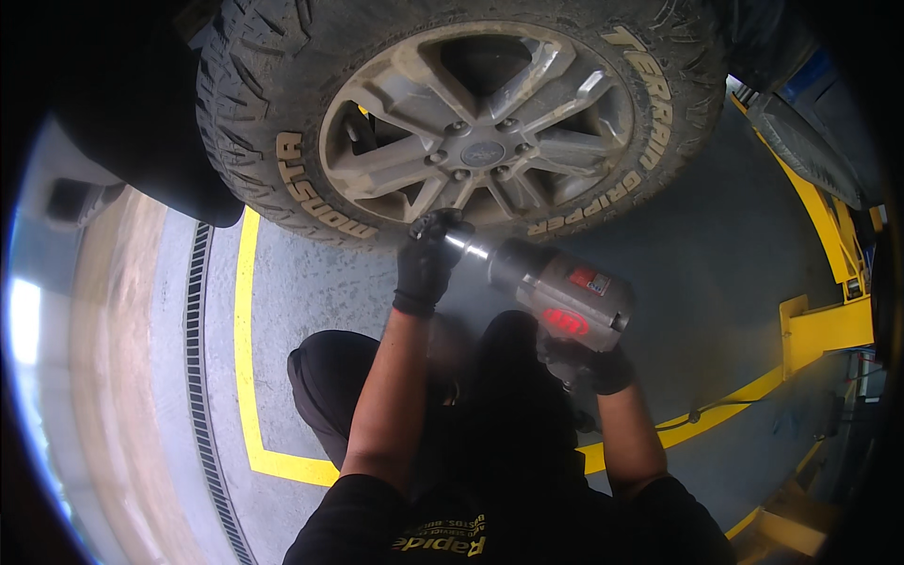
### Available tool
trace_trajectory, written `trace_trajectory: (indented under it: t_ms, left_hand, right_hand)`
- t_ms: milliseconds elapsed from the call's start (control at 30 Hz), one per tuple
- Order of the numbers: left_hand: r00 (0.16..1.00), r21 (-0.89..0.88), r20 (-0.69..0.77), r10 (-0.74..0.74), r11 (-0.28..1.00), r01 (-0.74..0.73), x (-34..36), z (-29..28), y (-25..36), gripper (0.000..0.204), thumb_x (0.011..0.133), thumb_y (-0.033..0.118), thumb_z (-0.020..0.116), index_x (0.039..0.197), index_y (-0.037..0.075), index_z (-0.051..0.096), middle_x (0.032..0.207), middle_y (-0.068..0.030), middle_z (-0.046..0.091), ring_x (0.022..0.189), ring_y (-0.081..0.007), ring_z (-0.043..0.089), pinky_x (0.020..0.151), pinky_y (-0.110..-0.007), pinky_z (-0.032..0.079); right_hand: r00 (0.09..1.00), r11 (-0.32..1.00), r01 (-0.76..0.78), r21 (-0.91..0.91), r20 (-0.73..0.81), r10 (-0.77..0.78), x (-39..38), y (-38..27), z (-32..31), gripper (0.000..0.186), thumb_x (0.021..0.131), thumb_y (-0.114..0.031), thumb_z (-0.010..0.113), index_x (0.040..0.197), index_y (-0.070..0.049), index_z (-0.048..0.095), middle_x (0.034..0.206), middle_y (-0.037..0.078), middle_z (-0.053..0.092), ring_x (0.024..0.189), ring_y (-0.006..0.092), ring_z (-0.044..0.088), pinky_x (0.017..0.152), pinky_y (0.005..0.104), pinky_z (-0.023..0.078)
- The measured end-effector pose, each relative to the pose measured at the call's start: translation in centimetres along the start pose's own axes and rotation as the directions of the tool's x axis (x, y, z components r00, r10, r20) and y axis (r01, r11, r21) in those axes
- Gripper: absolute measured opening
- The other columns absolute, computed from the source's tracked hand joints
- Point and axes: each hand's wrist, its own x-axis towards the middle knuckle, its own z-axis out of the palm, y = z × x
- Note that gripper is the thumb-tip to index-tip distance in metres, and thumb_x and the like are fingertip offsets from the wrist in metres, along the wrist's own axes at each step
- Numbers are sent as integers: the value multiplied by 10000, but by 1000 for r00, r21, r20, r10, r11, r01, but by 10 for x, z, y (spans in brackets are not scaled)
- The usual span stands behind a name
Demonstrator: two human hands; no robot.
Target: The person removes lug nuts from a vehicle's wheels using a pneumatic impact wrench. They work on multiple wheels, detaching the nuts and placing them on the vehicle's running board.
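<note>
A grey and black impact wrench (574, 301) lies slantwise in front of me, a shiny socket (468, 245) on its nose pointing up and left. My right hand (598, 365), in a dark glove, is closed round its handle, mostly hidden below the tool's body. In a matching glove, my left hand (428, 259) closes round the front end of the socket, just below the tyre's lower edge. Above both hands is a dusty wheel with grey spokes (400, 169), lug nuts round its hub cap (482, 153), and a chunky-tread tyre (259, 141) with raised pale lettering.
Yellow lines (247, 377) mark the grey floor (311, 282). A drain grate (198, 358) runs along the left. On the right stands a yellow lift arm (824, 334). A dark air hose (716, 410) trails right from near the tool. My bent knees are below the wheel.
</note>
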Motion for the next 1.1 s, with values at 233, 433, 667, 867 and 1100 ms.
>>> trace_trajectory:
  t_ms: [233,433,667,867,1100]
  left_hand:
    - [956,446,-181,230,886,-129,-3,-15,-51,266,914,87,565,1178,50,570,939,-55,663,763,-164,640,643,-255,518]
    - [937,-710,112,-331,633,308,21,17,-20,241,941,152,540,1139,14,545,964,-65,627,852,-136,604,725,-255,503]
    - [918,-664,145,-370,651,368,53,5,-5,344,1012,296,444,1112,6,599,942,-54,636,805,-118,608,692,-255,507]
    - [947,-826,257,-191,466,318,62,-1,-41,358,1017,282,433,1143,-6,604,991,-72,652,865,-146,627,749,-278,513]
    - [816,-300,301,-494,763,573,83,-25,-21,309,965,258,514,1128,19,621,998,-69,646,853,-145,622,765,-270,498]
  right_hand:
    - [996,964,17,-265,-78,-39,2,2,3,609,776,-265,753,1281,-36,501,1047,119,644,892,236,670,779,336,557]
    - [918,641,200,-741,-87,-386,69,8,23,642,719,-336,782,1231,-17,561,977,149,682,862,273,692,759,351,565]
    - [827,435,188,-880,-96,-553,119,39,31,624,755,-372,728,1270,-67,552,1055,144,674,895,309,675,766,366,555]
    - [850,422,159,-893,-93,-518,131,34,48,588,788,-403,681,1265,-90,538,1013,130,674,871,306,674,741,378,552]
    - [898,328,84,-941,-71,-434,140,42,50,487,808,-393,658,1180,-90,574,972,115,661,831,279,675,712,376,548]
